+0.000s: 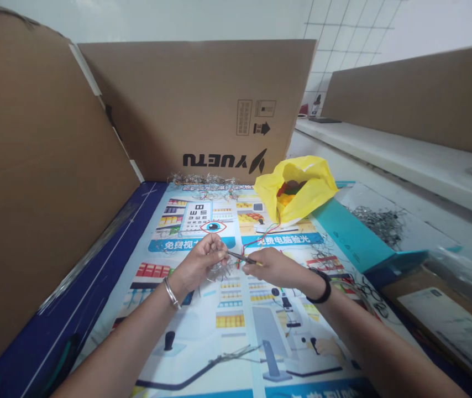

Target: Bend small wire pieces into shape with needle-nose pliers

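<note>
My left hand [203, 258] is closed in a pinch on a thin wire piece [219, 271]; its loops and ends hang below the fingers. In my right hand [279, 266] are slim dark pliers [240, 256] with a bit of yellow on the handle. Their tip points left and meets the wire work at my left fingertips. What exactly lies between the jaws is too small to make out. A red and green wire [261, 239] runs from the yellow bag [298, 193] down towards the pliers.
Tangled silvery wire pieces [206, 180] lie along the back cardboard panel [157, 105]. At the right, a teal box [344, 235] stands by a heap of wire pieces [379, 224]. Loose wires [236, 354] lie on the printed mat near me. Cardboard [32, 166] walls the left side.
</note>
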